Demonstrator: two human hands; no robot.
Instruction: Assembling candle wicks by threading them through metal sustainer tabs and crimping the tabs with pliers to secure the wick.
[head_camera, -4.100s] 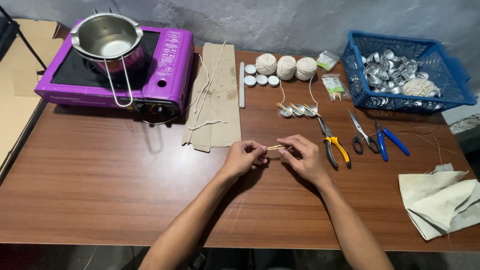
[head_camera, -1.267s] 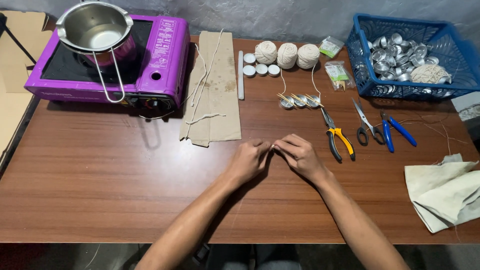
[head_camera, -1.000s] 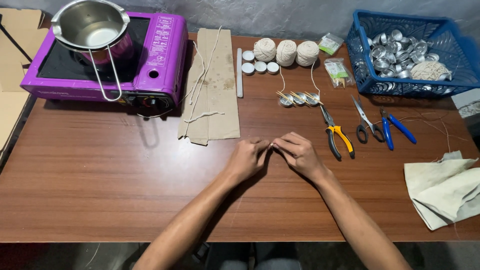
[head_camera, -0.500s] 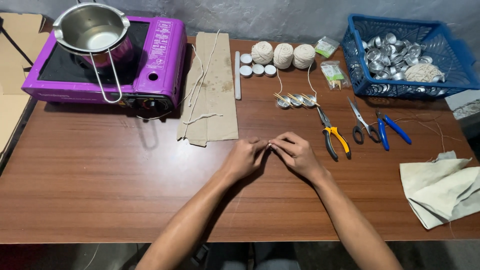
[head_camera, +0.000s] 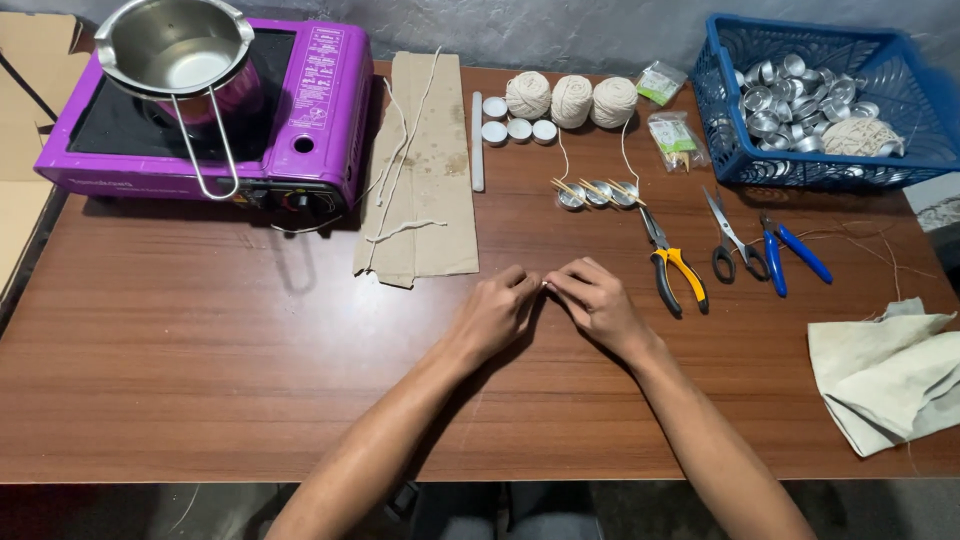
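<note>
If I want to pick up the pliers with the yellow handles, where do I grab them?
Grab the yellow-handled pliers by the two handles, coming from the near table edge. They lie flat on the table, metal nose pointing away toward the small metal cups, handles slightly spread toward you. The scissors lie apart on the right.

Brown wood-grain table (head_camera: 200, 360), filling most of the view, front edge near the bottom. Behind it, rough grey plastered wall (head_camera: 560, 30), mottled and uneven. At far left, beside the table edge, flat tan cardboard (head_camera: 25, 110) with a dark thin rod slanting across its upper part. Below the front edge, dark shadowed floor (head_camera: 150, 510), detail too dim to tell. At far right, past the table corner, pale speckled patch of ground (head_camera: 940, 210). Soft even light from above, faint shadows only.
</note>
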